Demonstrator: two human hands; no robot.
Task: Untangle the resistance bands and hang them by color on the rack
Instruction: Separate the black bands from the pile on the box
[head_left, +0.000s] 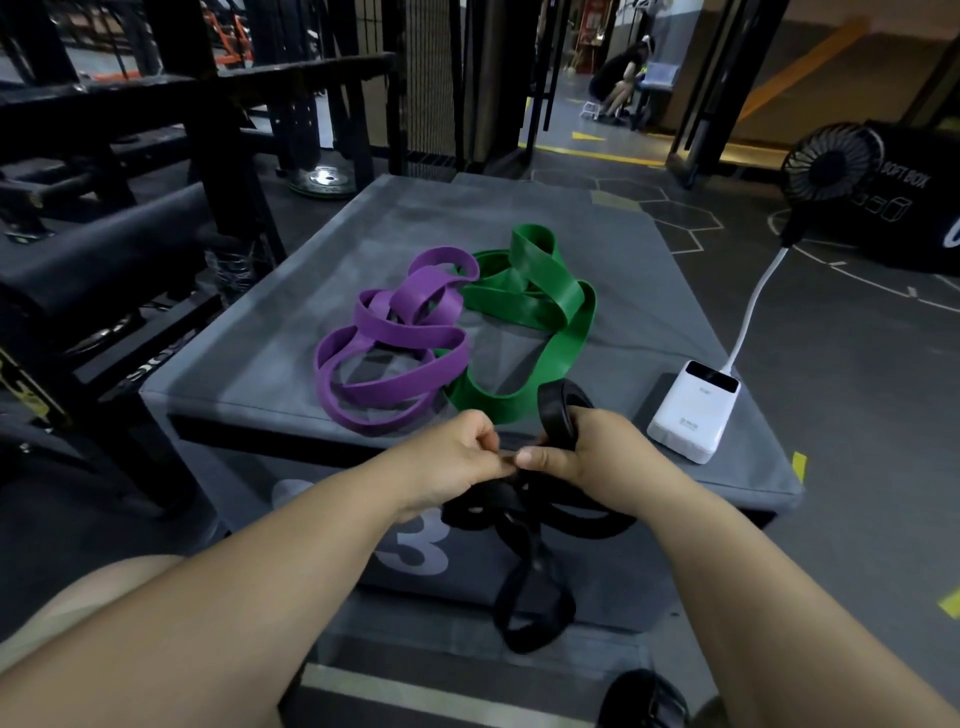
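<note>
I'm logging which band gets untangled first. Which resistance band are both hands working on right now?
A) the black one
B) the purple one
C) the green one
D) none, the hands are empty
A: the left hand and right hand both grip the black band, which hangs over the front of the grey box, while the purple band and green band lie untouched on top of it.

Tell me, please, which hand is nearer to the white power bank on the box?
The right hand, which sits just left of the white power bank with black band in its grip. The left hand is farther left, pinching the same band.
</note>
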